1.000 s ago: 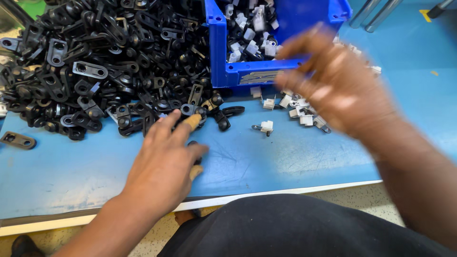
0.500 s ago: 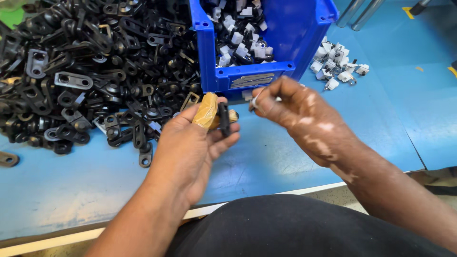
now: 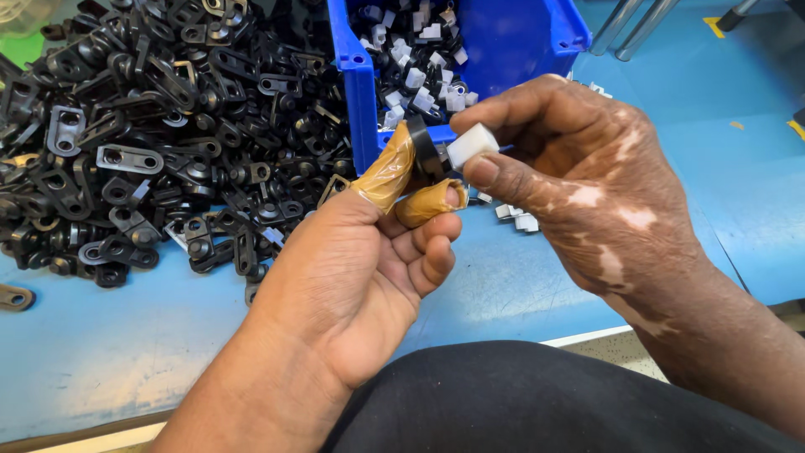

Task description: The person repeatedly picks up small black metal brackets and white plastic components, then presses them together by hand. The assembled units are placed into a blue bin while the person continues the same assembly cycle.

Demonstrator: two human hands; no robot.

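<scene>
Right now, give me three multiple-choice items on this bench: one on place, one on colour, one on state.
1. Where does the heap of black parts lie?
A. left of the blue bin
B. inside the bin
C. on the floor

2. What colour is the small block held by the right hand?
A. red
B. white
C. green

3. What does the left hand do?
A. lies flat
B. pinches a black part
C. grips the bin

A: heap borders the bin's left wall.
B: block looks white.
B: taped fingertips clamp it.
</scene>
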